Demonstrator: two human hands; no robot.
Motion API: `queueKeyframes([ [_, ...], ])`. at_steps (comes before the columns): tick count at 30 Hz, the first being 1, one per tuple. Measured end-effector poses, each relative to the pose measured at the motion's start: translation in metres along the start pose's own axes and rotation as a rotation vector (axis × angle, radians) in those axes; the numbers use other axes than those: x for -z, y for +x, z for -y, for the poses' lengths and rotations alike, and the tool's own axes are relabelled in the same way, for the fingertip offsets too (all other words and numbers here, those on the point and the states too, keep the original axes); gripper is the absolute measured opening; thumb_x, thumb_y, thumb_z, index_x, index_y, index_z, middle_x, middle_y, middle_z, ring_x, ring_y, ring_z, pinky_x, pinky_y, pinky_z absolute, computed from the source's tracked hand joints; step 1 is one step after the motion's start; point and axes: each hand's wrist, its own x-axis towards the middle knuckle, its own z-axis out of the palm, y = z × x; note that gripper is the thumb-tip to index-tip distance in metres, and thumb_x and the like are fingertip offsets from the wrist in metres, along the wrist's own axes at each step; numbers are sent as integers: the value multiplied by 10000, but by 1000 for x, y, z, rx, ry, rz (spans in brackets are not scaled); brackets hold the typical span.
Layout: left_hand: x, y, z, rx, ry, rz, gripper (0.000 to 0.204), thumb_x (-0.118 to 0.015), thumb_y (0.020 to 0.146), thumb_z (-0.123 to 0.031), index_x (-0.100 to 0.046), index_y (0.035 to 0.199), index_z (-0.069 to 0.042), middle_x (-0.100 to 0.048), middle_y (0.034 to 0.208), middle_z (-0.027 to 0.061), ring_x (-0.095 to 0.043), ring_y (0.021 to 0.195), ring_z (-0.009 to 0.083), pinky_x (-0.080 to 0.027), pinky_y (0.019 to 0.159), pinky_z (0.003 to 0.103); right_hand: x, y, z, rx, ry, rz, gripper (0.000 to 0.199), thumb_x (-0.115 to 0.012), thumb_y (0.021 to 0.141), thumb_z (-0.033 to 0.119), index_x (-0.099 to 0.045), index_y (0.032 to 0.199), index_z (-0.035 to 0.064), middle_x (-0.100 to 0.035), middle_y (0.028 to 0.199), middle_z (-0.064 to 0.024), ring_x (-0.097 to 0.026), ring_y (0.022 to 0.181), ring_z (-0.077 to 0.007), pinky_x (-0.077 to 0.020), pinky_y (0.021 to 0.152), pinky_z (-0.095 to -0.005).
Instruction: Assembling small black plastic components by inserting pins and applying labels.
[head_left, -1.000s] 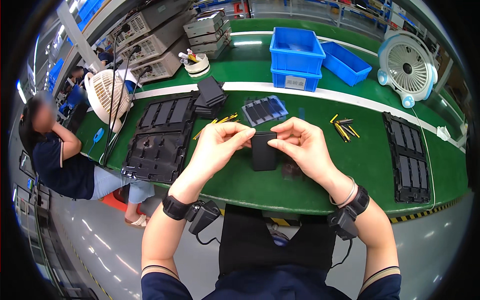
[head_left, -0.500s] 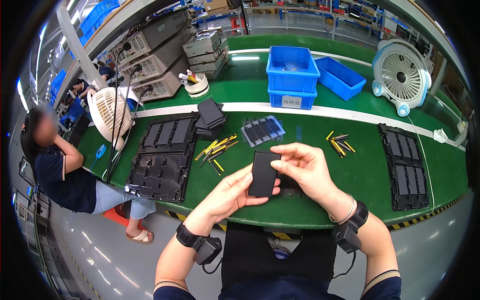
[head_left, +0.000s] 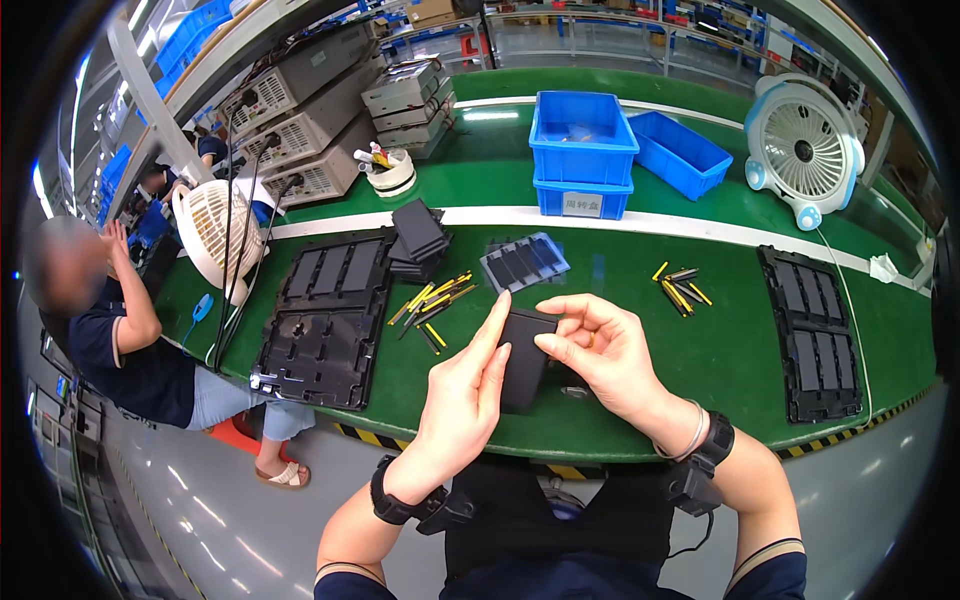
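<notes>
A flat black rectangular block [head_left: 522, 365] is between my hands over the near edge of the table, its face tilted. My left hand [head_left: 462, 395] has its fingers and thumb against the block's left edge and upper left corner. My right hand [head_left: 607, 360] pinches the upper right corner between thumb and forefinger. Just beyond lies a clear blue-edged sheet with dark strips [head_left: 524, 261]. Black and yellow strips lie in a left pile [head_left: 432, 303] and a right pile [head_left: 682, 289]. More black blocks [head_left: 418, 235] are stacked at the left.
A black moulded tray [head_left: 318, 345] lies left, partly filled with blocks; another tray [head_left: 812, 335] lies right. Blue bins [head_left: 583, 150], a blue-white fan [head_left: 803, 150], a beige fan [head_left: 212, 232] and a pen pot [head_left: 392, 178] stand farther back. A person [head_left: 125, 340] sits at the left.
My left hand has gone from under the block to its left edge, fingers now pointing up. The block has tilted. The person at the left has raised a hand and shifted.
</notes>
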Motion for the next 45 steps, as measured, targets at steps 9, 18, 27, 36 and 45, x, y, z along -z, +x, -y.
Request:
queueKeyframes([
  [9,3,-6,21,246,-905,257,569,-375,988,-329,-159,1456,-89,-573,1152,143,-615,1000,245,-497,878,348,-2,-1,5,16,75,-4,263,-655,820,7,-604,1079,-3,-574,794,14,-576,731,-41,-463,667,-174],
  [18,12,-20,46,360,-1256,598,617,-442,951,-389,-209,1426,-72,-486,1246,186,-551,1059,219,-496,891,358,8,-23,26,51,-291,71,550,-673,818,106,-430,1310,71,-558,1112,-101,-569,1019,-176,-479,857,-340],
  [27,27,-6,46,-138,-91,354,385,-581,846,-11,-577,1224,-78,-503,1205,126,-518,1059,242,-455,868,337,31,-93,23,56,-1230,333,428,-608,852,216,-512,1234,46,-456,1341,-122,-392,1279,-272,-285,1052,-500],
  [36,13,-24,42,-353,319,397,466,-704,697,-30,-651,1122,-213,-502,1160,110,-495,1001,307,-481,821,372,24,-89,12,248,-1162,248,314,-666,790,135,-609,1088,55,-549,1219,-81,-491,1164,-244,-359,1003,-467],
  [45,16,-17,40,-343,358,453,477,-688,688,-26,-650,1125,-213,-507,1163,107,-488,996,307,-485,817,369,24,-87,0,244,-1114,230,293,-672,776,115,-627,1057,45,-599,1102,-72,-555,1058,-235,-412,958,-432],
])
